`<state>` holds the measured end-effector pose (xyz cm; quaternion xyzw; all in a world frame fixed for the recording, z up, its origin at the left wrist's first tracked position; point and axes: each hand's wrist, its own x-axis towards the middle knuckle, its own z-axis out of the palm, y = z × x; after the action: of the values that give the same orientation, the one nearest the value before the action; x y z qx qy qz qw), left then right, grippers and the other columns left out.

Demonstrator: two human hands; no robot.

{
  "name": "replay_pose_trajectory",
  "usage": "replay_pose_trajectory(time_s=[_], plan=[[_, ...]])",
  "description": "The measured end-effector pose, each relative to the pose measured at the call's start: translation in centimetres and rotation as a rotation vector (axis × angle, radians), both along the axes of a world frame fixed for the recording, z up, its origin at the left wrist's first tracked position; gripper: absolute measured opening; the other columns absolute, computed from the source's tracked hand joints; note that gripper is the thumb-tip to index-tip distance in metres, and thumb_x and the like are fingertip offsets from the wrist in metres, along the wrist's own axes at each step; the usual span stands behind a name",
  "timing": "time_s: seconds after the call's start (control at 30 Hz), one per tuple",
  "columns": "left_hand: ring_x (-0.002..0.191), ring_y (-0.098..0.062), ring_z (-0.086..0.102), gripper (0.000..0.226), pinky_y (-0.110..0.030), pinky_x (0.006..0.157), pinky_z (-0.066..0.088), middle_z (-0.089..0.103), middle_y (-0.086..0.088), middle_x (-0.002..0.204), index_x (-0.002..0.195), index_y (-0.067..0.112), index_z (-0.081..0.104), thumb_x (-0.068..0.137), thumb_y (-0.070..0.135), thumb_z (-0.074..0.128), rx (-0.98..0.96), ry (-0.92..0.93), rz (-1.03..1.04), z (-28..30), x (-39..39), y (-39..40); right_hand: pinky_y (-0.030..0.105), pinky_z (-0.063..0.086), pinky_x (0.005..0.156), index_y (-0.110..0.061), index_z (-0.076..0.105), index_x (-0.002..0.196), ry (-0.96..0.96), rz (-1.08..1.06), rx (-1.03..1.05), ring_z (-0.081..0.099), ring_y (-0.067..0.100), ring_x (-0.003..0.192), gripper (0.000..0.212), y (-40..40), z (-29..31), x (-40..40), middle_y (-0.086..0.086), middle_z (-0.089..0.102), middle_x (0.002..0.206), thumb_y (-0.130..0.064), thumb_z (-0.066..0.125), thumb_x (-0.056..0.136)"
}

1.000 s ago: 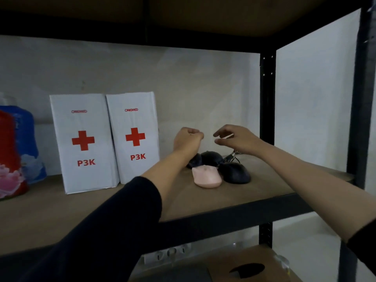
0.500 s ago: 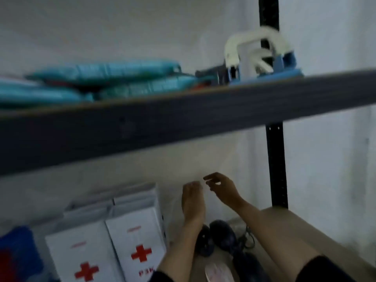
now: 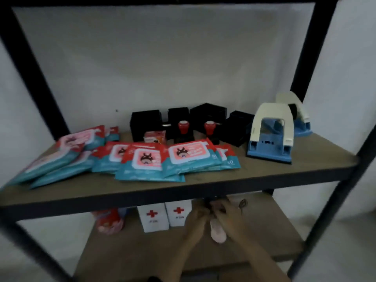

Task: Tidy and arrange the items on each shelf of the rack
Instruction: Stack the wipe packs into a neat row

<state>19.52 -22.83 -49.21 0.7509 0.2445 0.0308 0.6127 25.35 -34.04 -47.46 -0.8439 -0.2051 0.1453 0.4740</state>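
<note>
On the lower shelf [image 3: 132,251], my left hand [image 3: 196,217] and my right hand [image 3: 227,215] meet just above a pink mouse [image 3: 217,233]. Blur and the upper shelf's front edge hide their fingertips, so their grip is unclear. Two white first-aid boxes [image 3: 152,218] with red crosses stand to the left of my hands. The upper shelf [image 3: 284,174] carries several red-and-teal wipe packs [image 3: 146,161] lying overlapped. Behind them are black boxes [image 3: 145,124] and two red stamps [image 3: 183,127]. A blue-and-cream hole punch [image 3: 270,135] stands at the right, with a second hole punch [image 3: 299,117] behind it.
A red pouch [image 3: 107,220] stands on the lower shelf at the left. A small orange-and-white box [image 3: 154,137] sits among the black boxes. Black rack posts [image 3: 317,58] frame both sides. A dark cable or clip [image 3: 243,203] lies behind my right hand.
The view has swung up from the lower shelf, so the upper shelf and its items now fill the frame. My hands have stayed over the mice and moved closer together.
</note>
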Motion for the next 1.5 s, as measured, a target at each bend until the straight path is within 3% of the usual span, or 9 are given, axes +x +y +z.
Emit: replay_pose_trajectory(time_s=[0.13, 0.23, 0.6, 0.8, 0.93, 1.07, 1.13, 1.33, 1.5], plan=[[0.087, -0.014, 0.057, 0.014, -0.025, 0.081, 0.048, 0.06, -0.002, 0.099, 0.098, 0.017, 0.061, 0.095, 0.025, 0.05, -0.045, 0.29, -0.037, 6.1, -6.6, -0.9, 0.007, 0.046, 0.063, -0.024, 0.064, 0.09, 0.179, 0.201, -0.097, 0.062, 0.004, 0.083, 0.008, -1.1, 5.8, -5.2, -0.008, 0.065, 0.091, -0.017, 0.062, 0.092], [0.095, -0.015, 0.057, 0.013, -0.028, 0.092, 0.05, 0.06, -0.001, 0.107, 0.103, 0.018, 0.064, 0.093, 0.018, 0.054, -0.064, 0.411, -0.018, 11.5, -10.4, -0.4, 0.025, 0.055, 0.083, -0.028, 0.067, 0.09, 0.193, 0.346, -0.159, 0.066, 0.006, 0.087, 0.004, -0.8, 9.9, -7.2, -0.007, 0.069, 0.094, -0.03, 0.064, 0.091], [0.083, -0.008, 0.068, 0.019, -0.018, 0.068, 0.052, 0.07, 0.001, 0.098, 0.1, 0.017, 0.067, 0.097, 0.027, 0.051, 0.082, -0.05, 0.323, 25.0, -20.5, 9.7, 0.009, 0.044, 0.072, -0.031, 0.067, 0.105, -0.154, 0.716, -0.032, 0.059, -0.006, 0.092, 0.012, 7.9, 24.3, -7.8, -0.018, 0.064, 0.106, -0.027, 0.059, 0.096], [0.091, -0.023, 0.064, 0.01, -0.029, 0.076, 0.053, 0.066, -0.005, 0.098, 0.095, 0.012, 0.065, 0.094, 0.015, 0.055, 0.223, -0.127, 0.553, 28.6, -18.6, 20.9, 0.006, 0.043, 0.069, -0.018, 0.07, 0.099, -0.206, 0.753, 0.021, 0.061, -0.015, 0.076, 0.01, 18.3, 27.3, -3.8, -0.016, 0.066, 0.088, -0.015, 0.065, 0.092], [0.085, -0.024, 0.064, 0.008, -0.039, 0.086, 0.053, 0.068, -0.01, 0.093, 0.085, 0.014, 0.065, 0.089, 0.018, 0.059, 0.26, -0.052, 0.612, 29.6, -15.9, 28.8, 0.023, 0.051, 0.082, -0.018, 0.069, 0.097, -0.289, 0.703, -0.045, 0.064, 0.01, 0.093, 0.008, 26.7, 28.9, -0.1, -0.004, 0.068, 0.097, -0.017, 0.065, 0.09], [0.044, -0.002, 0.054, 0.031, -0.013, 0.044, 0.041, 0.061, 0.006, 0.052, 0.063, 0.012, 0.061, 0.085, 0.032, 0.069, 0.235, 0.122, 0.581, 29.0, -12.9, 32.6, 0.023, 0.047, 0.079, -0.019, 0.067, 0.104, -0.313, 0.684, -0.248, 0.06, 0.014, 0.102, 0.015, 34.0, 28.4, 3.2, -0.001, 0.066, 0.113, -0.022, 0.06, 0.092], [0.042, -0.001, 0.054, 0.028, -0.01, 0.037, 0.036, 0.063, 0.004, 0.06, 0.074, 0.004, 0.065, 0.086, 0.029, 0.068, 0.213, 0.192, 0.55, 27.7, -11.7, 33.8, 0.027, 0.048, 0.085, -0.017, 0.066, 0.108, -0.333, 0.669, -0.311, 0.059, 0.016, 0.108, 0.019, 36.8, 27.1, 4.5, 0.002, 0.065, 0.12, -0.024, 0.059, 0.092], [0.1, -0.019, 0.061, 0.039, -0.029, 0.097, 0.045, 0.067, -0.004, 0.108, 0.112, 0.013, 0.068, 0.078, 0.03, 0.077, 0.252, 0.231, 0.405, 24.2, -10.5, 36.8, 0.029, 0.044, 0.097, -0.012, 0.061, 0.126, -0.36, 0.731, -0.554, 0.055, 0.021, 0.119, 0.037, 41.7, 24.2, 6.3, 0.006, 0.059, 0.133, -0.034, 0.053, 0.097], [0.097, -0.024, 0.064, 0.026, -0.037, 0.096, 0.05, 0.07, -0.011, 0.105, 0.097, 0.009, 0.07, 0.074, 0.017, 0.079, 0.212, 0.178, 0.412, 23.4, -10.2, 37.5, 0.033, 0.035, 0.11, -0.011, 0.052, 0.137, -0.369, 0.801, -0.731, 0.046, 0.023, 0.13, 0.044, 43.5, 23.2, 6.8, 0.007, 0.048, 0.144, -0.037, 0.041, 0.102]])
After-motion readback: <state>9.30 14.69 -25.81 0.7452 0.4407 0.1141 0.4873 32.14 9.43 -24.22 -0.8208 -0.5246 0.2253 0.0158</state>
